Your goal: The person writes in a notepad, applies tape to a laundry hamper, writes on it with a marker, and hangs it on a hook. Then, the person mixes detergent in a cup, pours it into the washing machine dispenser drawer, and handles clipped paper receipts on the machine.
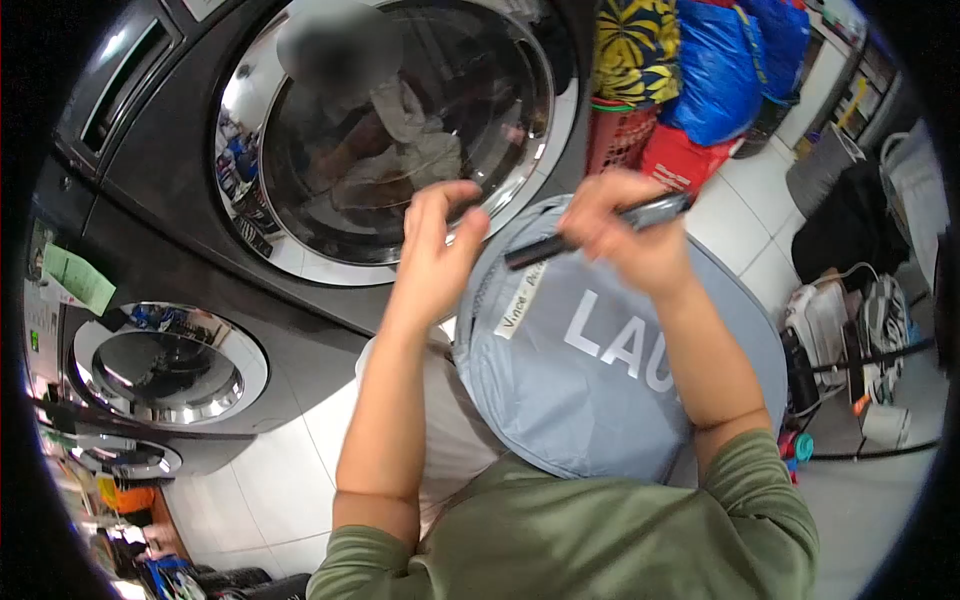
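Note:
My right hand (620,232) is wrapped round a long, narrow black and grey tool (655,211), blurred so that its kind is unclear. The tool's black end points left above a round grey-blue fabric laundry bag (620,410) printed with large white letters. A strip of pale tape with handwriting (520,300) is stuck near the bag's upper left edge, below the tool. Just left of the bag is my left hand (440,235), raised with thumb and fingers apart and nothing visible between them. Behind it stands the round glass door of a dark front-loading machine (400,130).
A smaller round-doored machine (165,365) stands to the left, with a green paper slip (78,278) above it. A red basket (618,140) and blue bags (715,75) stand at upper right. A wire rack (870,455) is on the right.

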Available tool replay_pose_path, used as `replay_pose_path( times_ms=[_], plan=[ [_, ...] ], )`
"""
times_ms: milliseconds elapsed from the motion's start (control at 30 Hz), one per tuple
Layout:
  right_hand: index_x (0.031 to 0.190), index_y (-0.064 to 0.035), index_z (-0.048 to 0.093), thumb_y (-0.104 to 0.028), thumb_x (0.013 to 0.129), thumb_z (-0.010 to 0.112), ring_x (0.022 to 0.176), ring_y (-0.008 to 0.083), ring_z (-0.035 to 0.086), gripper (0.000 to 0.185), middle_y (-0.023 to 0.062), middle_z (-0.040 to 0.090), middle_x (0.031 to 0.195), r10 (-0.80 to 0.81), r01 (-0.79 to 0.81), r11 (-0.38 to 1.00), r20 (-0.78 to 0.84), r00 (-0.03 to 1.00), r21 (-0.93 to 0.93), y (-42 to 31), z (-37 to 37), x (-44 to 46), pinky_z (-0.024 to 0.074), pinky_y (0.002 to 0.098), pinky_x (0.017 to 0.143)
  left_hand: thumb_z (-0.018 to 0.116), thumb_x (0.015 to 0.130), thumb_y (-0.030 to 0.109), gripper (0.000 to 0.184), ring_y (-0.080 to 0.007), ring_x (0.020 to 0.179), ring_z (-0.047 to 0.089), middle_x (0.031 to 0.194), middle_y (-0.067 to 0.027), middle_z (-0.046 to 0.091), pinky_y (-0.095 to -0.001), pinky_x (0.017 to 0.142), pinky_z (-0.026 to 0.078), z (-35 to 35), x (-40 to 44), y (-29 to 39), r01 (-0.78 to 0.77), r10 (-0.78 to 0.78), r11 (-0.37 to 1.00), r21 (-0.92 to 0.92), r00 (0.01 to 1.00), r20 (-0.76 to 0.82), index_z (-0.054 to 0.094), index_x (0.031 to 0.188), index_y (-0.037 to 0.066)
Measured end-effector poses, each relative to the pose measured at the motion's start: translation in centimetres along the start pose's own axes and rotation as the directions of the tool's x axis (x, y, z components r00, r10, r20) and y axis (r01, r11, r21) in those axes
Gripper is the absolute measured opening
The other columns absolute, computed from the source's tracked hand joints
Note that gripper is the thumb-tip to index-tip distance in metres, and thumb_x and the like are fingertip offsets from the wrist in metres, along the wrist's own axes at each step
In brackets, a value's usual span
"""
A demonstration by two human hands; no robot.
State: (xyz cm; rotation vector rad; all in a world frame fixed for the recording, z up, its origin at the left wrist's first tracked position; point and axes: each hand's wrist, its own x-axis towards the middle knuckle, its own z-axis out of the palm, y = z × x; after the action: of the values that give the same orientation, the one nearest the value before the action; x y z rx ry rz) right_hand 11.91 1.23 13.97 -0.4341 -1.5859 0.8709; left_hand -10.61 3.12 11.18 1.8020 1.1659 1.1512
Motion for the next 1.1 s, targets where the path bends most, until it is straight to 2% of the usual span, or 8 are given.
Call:
replay_pose_path(
  times_ms=[167,433,600,700,733,867,967,1100],
  plan=[
    [0.077,0.0004,0.062,-0.017,0.095,0.058,0.072,0.0142,0.061,0.026,0.0105,0.068,0.083,-0.176,0.166,0.984,-0.222,0.959,-0.064,-7.6,-5.7,1.6,0.0474,0.028,0.074,0.065,0.091,0.03,0.042,-0.0149,0.093,0.058,0.101,-0.0062,0.065,-0.0288,0.083,0.046,3.0,4.2,-0.3,0.541,-0.499,0.835,0.103,0.663,0.559,0.061,0.119,-0.002],
    [0.116,-0.0039,0.054,-0.039,0.091,0.065,0.064,0.014,0.057,0.044,0.0031,0.06,0.073,0.216,-0.734,0.278,-0.704,0.676,-0.62,-24.8,-11.9,-25.1,0.0469,0.0295,0.058,0.055,0.095,0.033,0.048,-0.0275,0.119,0.05,0.13,-0.0169,0.055,-0.0414,0.099,0.039,-11.4,-0.9,15.3,0.008,0.06,0.975,0.223,0.952,-0.299,0.057,0.13,0.0],
    [0.119,-0.0013,0.06,-0.022,0.087,0.063,0.107,0.038,0.062,0.038,0.0259,0.064,0.113,0.58,-0.8,-0.563,-0.789,-0.204,-0.207,-20.6,-3.7,-45.5,0.0505,0.0451,0.089,0.06,0.093,0.029,0.037,-0.028,0.11,0.059,0.12,-0.0155,0.064,-0.0403,0.087,0.047,-18.0,-4.2,19.0,-0.374,0.467,0.882,0.287,0.775,-0.426,0.066,0.115,0.0],
    [0.102,-0.0013,0.07,-0.015,0.079,0.067,0.099,0.0367,0.067,0.027,0.0215,0.068,0.108,0.431,-0.691,-0.721,-0.812,-0.394,-0.048,-16.2,-0.6,-55.7,0.0534,0.0443,0.086,0.062,0.091,0.033,0.039,-0.0293,0.112,0.058,0.123,-0.0158,0.062,-0.043,0.089,0.046,-25.8,-3.9,15.8,-0.447,0.744,0.311,0.839,0.664,0.078,0.064,0.116,0.003],
    [0.101,-0.0015,0.07,-0.014,0.079,0.065,0.097,0.0368,0.067,0.026,0.0211,0.068,0.107,0.373,-0.673,-0.74,-0.837,-0.401,-0.008,-15.6,-1.0,-57.7,0.0538,0.0447,0.085,0.066,0.087,0.04,0.053,-0.0277,0.121,0.053,0.131,-0.0165,0.057,-0.0419,0.098,0.042,-25.0,-4.9,16.4,-0.229,0.425,0.858,0.46,0.818,-0.387,0.058,0.128,0.007],
    [0.097,-0.0037,0.072,-0.016,0.083,0.059,0.095,0.0349,0.068,0.022,0.0171,0.07,0.104,0.415,-0.614,-0.768,-0.873,-0.258,-0.183,-13.5,-4.3,-64.0,0.0535,0.0455,0.084,0.047,0.098,0.047,0.062,-0.0359,0.141,0.031,0.155,-0.0183,0.029,-0.0538,0.117,0.02,-16.5,-6.7,16.5,0.057,-0.14,0.987,-0.15,0.763,-0.632,0.041,0.145,0.006],
    [0.113,-0.0016,0.067,-0.035,0.081,0.07,0.105,0.0355,0.064,0.046,0.0209,0.068,0.108,0.539,-0.517,-0.794,-0.764,-0.354,-0.32,-16.7,-6.8,-49.7,0.0496,0.0437,0.092,0.064,0.09,0.028,0.047,-0.0221,0.104,0.05,0.114,-0.0127,0.057,-0.0344,0.095,0.037,-17.1,-8.4,11.3,0.078,0.117,0.912,0.402,0.892,-0.437,0.056,0.126,0.0],
    [0.113,-0.0002,0.06,-0.018,0.085,0.06,0.097,0.0402,0.062,0.033,0.0243,0.065,0.099,0.534,-0.64,-0.523,-0.802,0.269,-0.563,-16.3,-7.8,-30.8,0.0489,0.0488,0.085,0.078,0.082,0.014,0.027,-0.0081,0.079,0.053,0.086,0.0018,0.064,-0.0207,0.076,0.041,-14.8,-9.7,6.9,0.046,0.064,0.87,0.491,0.977,-0.204,0.067,0.099,-0.004]
  ],
)
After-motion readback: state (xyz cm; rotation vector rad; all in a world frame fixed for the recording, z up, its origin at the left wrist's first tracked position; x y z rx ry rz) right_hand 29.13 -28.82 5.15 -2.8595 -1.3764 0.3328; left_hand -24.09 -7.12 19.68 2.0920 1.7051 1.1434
